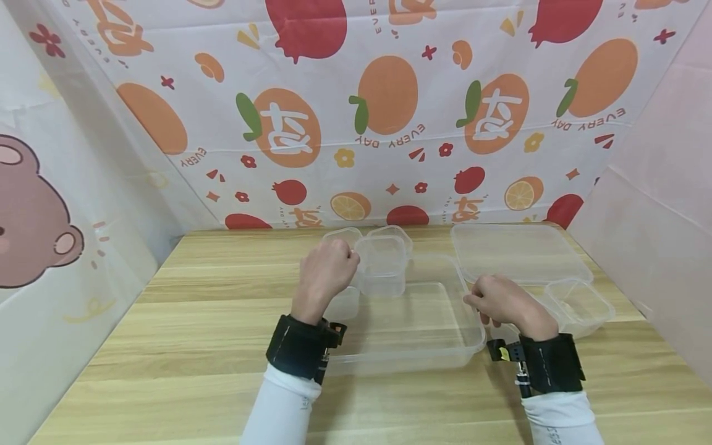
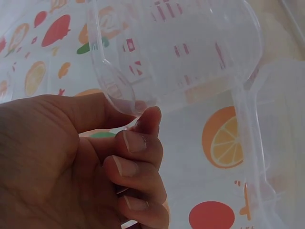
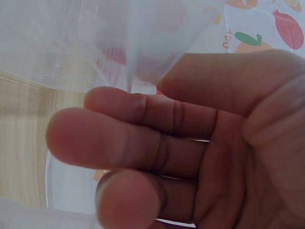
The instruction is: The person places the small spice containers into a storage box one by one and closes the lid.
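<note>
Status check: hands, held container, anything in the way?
Left hand pinching small container by its edge. Right hand pinching large container at its right rim. Other small containers close behind the held one, possible snag.

Fruit-printed cloth (image 1: pixel 384 111) hangs behind a pale wood-grain table (image 1: pixel 183 334).

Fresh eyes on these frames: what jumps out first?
The bright fruit-print backdrop behind the table, surely. Next, the left grip pinching a small clear container, which overlaps the far left part of the large clear tub in the head view. Then the cartoon bear at that view's left edge.
</note>
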The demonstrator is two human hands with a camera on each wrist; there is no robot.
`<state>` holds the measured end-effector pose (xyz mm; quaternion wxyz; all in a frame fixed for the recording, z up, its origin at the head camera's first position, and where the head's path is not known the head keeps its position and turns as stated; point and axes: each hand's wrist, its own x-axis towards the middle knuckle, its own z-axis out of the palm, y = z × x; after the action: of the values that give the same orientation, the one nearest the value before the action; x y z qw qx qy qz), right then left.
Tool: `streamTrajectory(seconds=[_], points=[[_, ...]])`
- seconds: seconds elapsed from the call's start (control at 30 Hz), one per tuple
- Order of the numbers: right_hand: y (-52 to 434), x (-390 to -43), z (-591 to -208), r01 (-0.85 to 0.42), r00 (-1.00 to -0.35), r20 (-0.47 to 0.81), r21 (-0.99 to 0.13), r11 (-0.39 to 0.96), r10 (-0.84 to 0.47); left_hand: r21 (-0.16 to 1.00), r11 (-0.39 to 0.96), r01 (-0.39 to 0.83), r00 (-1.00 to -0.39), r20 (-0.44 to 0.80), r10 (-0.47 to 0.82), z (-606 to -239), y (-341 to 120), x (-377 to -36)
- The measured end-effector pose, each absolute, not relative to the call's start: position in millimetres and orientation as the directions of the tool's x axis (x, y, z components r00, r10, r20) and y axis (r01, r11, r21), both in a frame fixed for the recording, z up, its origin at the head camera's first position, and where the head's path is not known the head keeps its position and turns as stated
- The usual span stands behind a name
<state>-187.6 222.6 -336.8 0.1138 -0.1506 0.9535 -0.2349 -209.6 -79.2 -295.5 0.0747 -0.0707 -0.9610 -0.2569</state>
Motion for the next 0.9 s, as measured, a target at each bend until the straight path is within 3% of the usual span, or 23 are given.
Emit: streamTrajectory(seconds=[0.9], points=[[223, -187, -337, -0.238, -0.932, -0.136, -0.468, 0.851, -0.336, 0.455, 0.875, 0.163, -0.983, 0.156, 0.102, -312, -70, -216]])
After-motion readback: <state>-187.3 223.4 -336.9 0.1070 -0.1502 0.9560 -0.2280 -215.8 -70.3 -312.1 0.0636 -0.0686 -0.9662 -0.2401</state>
